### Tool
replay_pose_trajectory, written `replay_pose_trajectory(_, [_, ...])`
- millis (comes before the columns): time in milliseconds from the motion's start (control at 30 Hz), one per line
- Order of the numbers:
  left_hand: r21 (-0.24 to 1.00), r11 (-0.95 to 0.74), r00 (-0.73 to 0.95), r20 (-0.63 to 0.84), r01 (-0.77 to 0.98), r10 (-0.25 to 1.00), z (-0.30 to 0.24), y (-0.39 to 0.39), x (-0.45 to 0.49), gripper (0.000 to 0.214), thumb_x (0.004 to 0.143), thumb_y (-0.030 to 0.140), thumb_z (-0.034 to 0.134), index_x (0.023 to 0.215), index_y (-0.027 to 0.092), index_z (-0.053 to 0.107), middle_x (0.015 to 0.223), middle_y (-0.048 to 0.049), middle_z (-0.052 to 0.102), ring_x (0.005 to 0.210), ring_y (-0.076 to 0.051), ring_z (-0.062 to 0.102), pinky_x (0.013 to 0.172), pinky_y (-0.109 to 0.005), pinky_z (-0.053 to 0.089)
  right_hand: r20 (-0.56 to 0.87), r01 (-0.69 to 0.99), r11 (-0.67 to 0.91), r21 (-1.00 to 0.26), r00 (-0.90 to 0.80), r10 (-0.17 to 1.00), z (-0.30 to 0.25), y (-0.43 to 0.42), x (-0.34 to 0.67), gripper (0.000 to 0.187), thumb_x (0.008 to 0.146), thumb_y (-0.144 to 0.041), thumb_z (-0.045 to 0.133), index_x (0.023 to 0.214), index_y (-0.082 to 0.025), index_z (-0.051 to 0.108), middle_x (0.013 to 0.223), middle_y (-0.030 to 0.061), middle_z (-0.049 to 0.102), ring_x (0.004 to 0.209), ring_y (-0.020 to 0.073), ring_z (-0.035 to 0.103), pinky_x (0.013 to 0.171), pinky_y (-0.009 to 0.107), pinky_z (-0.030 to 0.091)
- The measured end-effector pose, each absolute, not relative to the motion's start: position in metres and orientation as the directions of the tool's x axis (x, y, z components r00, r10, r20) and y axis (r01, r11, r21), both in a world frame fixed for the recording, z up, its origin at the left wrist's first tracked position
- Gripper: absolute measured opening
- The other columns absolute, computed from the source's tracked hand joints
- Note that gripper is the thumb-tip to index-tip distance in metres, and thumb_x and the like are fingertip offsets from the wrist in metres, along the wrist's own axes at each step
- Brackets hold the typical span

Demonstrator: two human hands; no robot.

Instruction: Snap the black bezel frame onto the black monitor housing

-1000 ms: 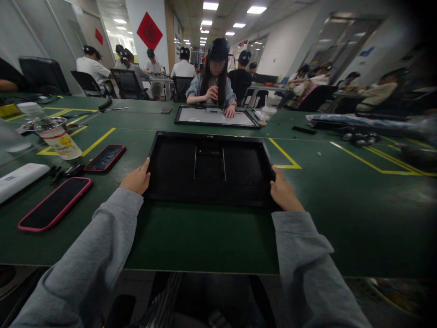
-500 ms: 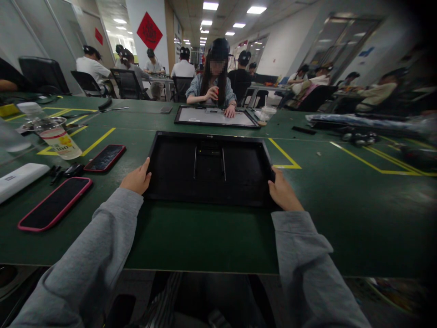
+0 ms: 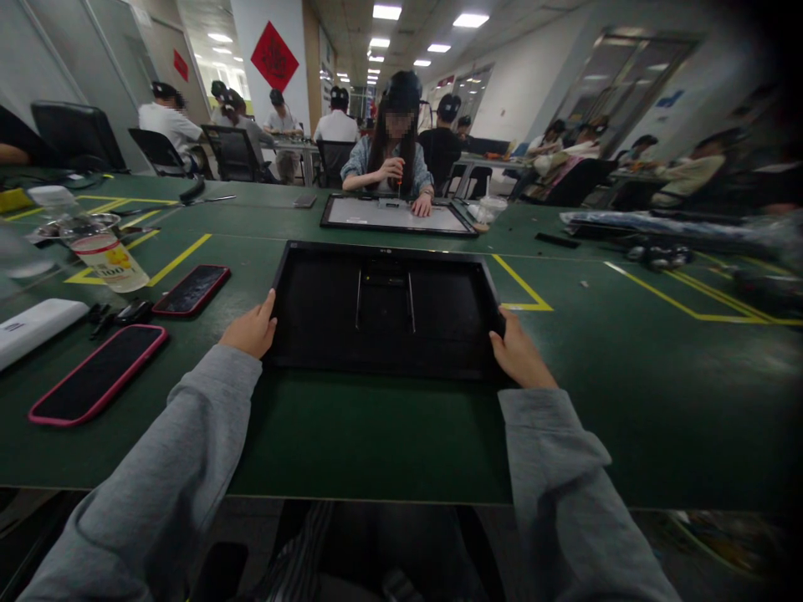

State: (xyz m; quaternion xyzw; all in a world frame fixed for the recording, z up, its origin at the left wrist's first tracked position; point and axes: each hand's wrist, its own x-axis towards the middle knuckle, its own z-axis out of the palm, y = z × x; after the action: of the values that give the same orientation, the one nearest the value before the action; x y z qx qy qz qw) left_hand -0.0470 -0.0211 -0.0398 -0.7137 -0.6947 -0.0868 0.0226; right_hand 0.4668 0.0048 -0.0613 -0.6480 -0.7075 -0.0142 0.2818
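Observation:
A black monitor housing (image 3: 319,318), a shallow rectangular shell with two thin metal rails near its middle, is in front of me at the green table. Its left edge is gripped by my left hand (image 3: 252,328), thumb on the rim and the other fingers hidden. On the opposite edge, my right hand (image 3: 522,349) holds the rim the same way, its thumb showing at the inner side. Whether the housing rests fully on the table I cannot tell.
Left of the housing lie two phones (image 3: 100,374) in pinkish-red cases, a white box-like device (image 3: 38,329) and a bottle (image 3: 109,259). Across the green table (image 3: 389,443), a person (image 3: 389,159) works with a screwdriver on a display panel (image 3: 367,212). Wrapped parts (image 3: 652,224) lie at right.
Almost nothing differs. Both hands keep their hold on the housing, which stays in place. The view has shifted very slightly.

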Motion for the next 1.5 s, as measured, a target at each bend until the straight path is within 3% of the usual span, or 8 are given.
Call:
replay_pose_trajectory(267, [0.093,-0.044,0.029,0.159,0.995,0.987,-0.0396,-0.0208,-0.0471,0.064,0.095,0.030,0.028,0.153,0.008,0.013,0.129,-0.0199,0.057,0.115,-0.027,0.060,0.094,-0.041,0.048,0.443,0.906,0.210,-0.368,-0.027,0.896,-0.0621,0.0054,0.4687,0.061,0.089,-0.029,0.043,0.145,-0.010,0.032,0.144,0.0222,0.047,0.132,0.0352,0.047,0.108,0.056,0.040])
replay_pose_trajectory(1500, [0.078,-0.061,0.047,0.178,0.995,0.983,-0.0423,-0.0199,-0.0510,0.068,0.094,0.035,0.031,0.153,0.009,0.012,0.134,-0.0188,0.055,0.116,-0.026,0.059,0.094,-0.039,0.049,0.410,0.915,0.195,-0.354,-0.036,0.911,-0.0610,0.0046,0.4679,0.062,0.092,-0.036,0.039,0.144,-0.003,0.031,0.145,0.0265,0.043,0.134,0.0347,0.044,0.111,0.051,0.038])
